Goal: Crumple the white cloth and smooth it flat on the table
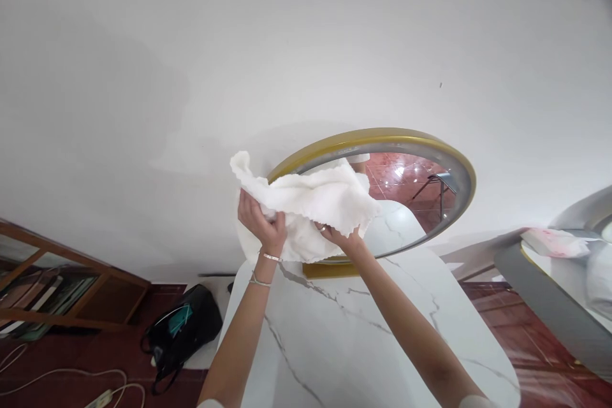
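A white fluffy cloth (315, 197) is bunched between my two hands, in front of an oval mirror (406, 172) with a gold rim. My left hand (262, 223) grips the cloth at its left side, thumb toward the middle. Under the cloth's right part, my right hand (337, 237) is closed on it, with a ring on one finger and some fingertips hidden. The cloth covers the left part of the mirror. The mirror stands on a gold base (329, 269) at the back of a white marble-patterned table (329, 338).
On the red floor at left lies a black bag (191, 325) beside a wooden shelf (115, 277) with books. A cable (71, 371) runs along the floor. A second table (530, 287) at right holds a pink-and-white packet (554, 242). Behind everything rises a white wall (287, 44).
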{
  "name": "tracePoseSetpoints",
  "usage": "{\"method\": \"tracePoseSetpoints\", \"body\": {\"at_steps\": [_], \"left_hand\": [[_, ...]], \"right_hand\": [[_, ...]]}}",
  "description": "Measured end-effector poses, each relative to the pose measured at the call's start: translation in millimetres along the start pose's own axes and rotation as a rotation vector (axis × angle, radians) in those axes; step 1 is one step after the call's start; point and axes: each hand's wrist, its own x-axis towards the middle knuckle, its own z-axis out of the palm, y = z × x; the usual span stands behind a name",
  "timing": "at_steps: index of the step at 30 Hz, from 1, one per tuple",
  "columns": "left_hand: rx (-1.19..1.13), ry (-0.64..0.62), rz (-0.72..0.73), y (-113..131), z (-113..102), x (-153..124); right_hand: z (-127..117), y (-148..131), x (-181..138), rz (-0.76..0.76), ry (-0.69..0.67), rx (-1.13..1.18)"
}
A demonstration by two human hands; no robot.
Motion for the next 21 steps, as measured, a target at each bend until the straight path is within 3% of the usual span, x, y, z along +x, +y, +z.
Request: {"method": "tracePoseSetpoints", "body": {"at_steps": [5,8,11,16,21], "left_hand": [[-0.028,0.038,-0.073,23,-3,30],[-0.054,0.034,-0.063,28,-4,35],[-0.055,0.042,-0.025,31,-4,34],[-0.052,0.041,0.06,48,2,36],[-0.079,0.059,0.18,85,17,42]], "right_hand": [[-24,-26,37,-0.139,0.042,-0.098],[-35,-35,47,-0.177,-0.001,-0.105],[-42,-36,51,-0.162,0.044,-0.137],[-52,-18,51,-0.082,0.144,-0.144],[-66,14,48,0.035,0.26,-0.2]]}}
